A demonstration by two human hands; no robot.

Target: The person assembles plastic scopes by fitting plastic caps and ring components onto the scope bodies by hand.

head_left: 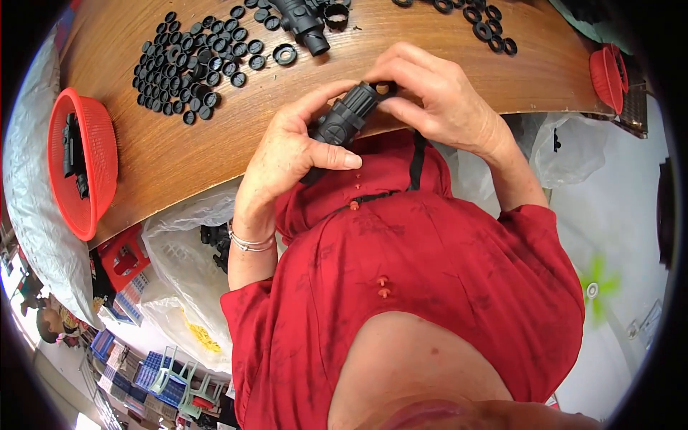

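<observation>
My left hand (pixel 279 150) is wrapped round a black plastic scope (pixel 342 122), which is tilted with its ribbed end up and to the right. At that end, the thumb and fingers of my right hand (pixel 451 100) pinch a small black ring-shaped part (pixel 387 89), partly hidden by the fingers. Whether the ring is seated on the scope I cannot tell. A second black scope (pixel 307 27) lies on the table beyond my hands. Beside it are a loose black ring (pixel 284 54) and a large spread of small round black caps (pixel 188 68).
The wooden table (pixel 215 147) curves round in front of me. More black rings (pixel 484 25) lie at its far right. A red basket (pixel 106 165) with black parts stands at the left edge, another red basket (pixel 605 80) at the right. Plastic bags (pixel 186 251) hang below the edge.
</observation>
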